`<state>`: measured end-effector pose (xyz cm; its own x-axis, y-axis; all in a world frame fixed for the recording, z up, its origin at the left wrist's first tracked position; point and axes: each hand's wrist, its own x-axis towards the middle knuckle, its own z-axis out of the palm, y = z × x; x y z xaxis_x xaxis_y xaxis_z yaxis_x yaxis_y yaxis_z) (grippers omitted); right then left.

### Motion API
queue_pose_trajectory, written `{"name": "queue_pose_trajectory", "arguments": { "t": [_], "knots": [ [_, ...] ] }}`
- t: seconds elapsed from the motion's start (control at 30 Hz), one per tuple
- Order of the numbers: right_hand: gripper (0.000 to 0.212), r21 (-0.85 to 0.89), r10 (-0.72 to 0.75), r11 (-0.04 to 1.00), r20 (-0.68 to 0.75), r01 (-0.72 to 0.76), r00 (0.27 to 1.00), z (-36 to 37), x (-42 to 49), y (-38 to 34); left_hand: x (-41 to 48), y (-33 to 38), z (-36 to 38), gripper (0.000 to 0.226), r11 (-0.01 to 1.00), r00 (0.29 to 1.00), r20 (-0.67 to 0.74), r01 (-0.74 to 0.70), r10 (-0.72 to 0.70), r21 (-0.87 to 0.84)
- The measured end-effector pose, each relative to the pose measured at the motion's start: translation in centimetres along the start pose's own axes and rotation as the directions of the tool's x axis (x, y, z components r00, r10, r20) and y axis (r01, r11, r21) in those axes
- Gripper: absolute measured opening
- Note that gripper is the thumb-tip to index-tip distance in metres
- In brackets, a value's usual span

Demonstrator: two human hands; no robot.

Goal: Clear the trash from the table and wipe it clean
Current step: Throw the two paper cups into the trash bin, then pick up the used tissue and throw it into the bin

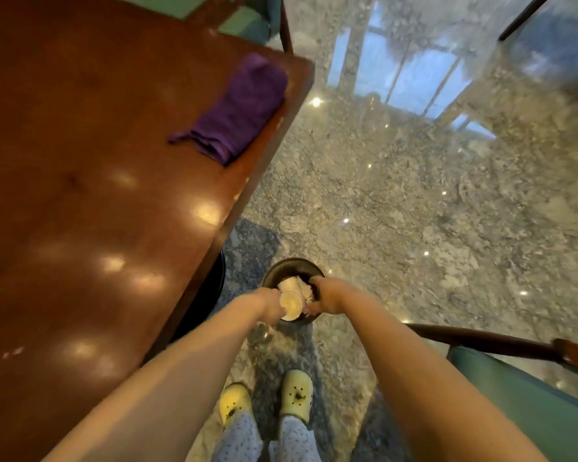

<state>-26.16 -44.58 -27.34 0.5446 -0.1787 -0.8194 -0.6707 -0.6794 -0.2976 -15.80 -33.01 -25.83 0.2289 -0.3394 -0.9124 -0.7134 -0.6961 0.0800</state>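
A dark round trash bin (282,266) stands on the marble floor beside the table's right edge. Both my arms reach down over it. My left hand (268,303) is shut on a pale paper cup (291,305) held over the bin's mouth. My right hand (324,296) grips crumpled white paper (289,283) at the bin's right rim. A folded purple cloth (237,108) lies on the brown wooden table (80,195) near its far right corner.
Small white crumbs (12,351) lie on the table at its near left. A green-cushioned chair (521,395) with a dark wooden arm stands at my right. Another green chair (247,21) sits past the table's far corner. My yellow clogs (296,393) are below the bin.
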Motion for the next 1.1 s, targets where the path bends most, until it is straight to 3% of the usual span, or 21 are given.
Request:
{"name": "queue_pose_trajectory", "arguments": {
  "t": [0.17,0.37,0.57,0.73,1.1],
  "knots": [
    [0.068,-0.112,-0.034,0.993,0.005,0.035,0.999,-6.5,-8.3,-3.2,-9.6,1.3,-4.7,0.047,0.997,0.995,-0.056,-0.08,0.081,0.013],
    [0.072,-0.238,-0.088,0.968,-0.009,0.083,0.996,-14.9,-16.0,-8.8,-21.6,-1.1,-10.9,0.047,0.984,0.944,-0.295,-0.169,0.147,-0.048],
    [0.068,-0.415,-0.261,0.882,-0.035,0.223,0.965,-18.6,-19.1,-18.1,-29.1,-10.6,-10.5,0.046,0.976,0.896,-0.444,-0.075,-0.024,-0.203],
    [0.075,-0.54,-0.357,0.779,0.036,0.319,0.933,-17.2,-19.0,-27.7,-32.9,-19.3,-6.4,0.047,0.935,0.877,-0.447,0.007,-0.176,-0.354],
    [0.057,-0.686,-0.565,0.488,0.224,0.54,0.794,-6.6,-16.0,-47.3,-38.3,-35.2,6.1,0.046,0.73,0.775,-0.371,0.164,-0.512,-0.664]
  ]
}}
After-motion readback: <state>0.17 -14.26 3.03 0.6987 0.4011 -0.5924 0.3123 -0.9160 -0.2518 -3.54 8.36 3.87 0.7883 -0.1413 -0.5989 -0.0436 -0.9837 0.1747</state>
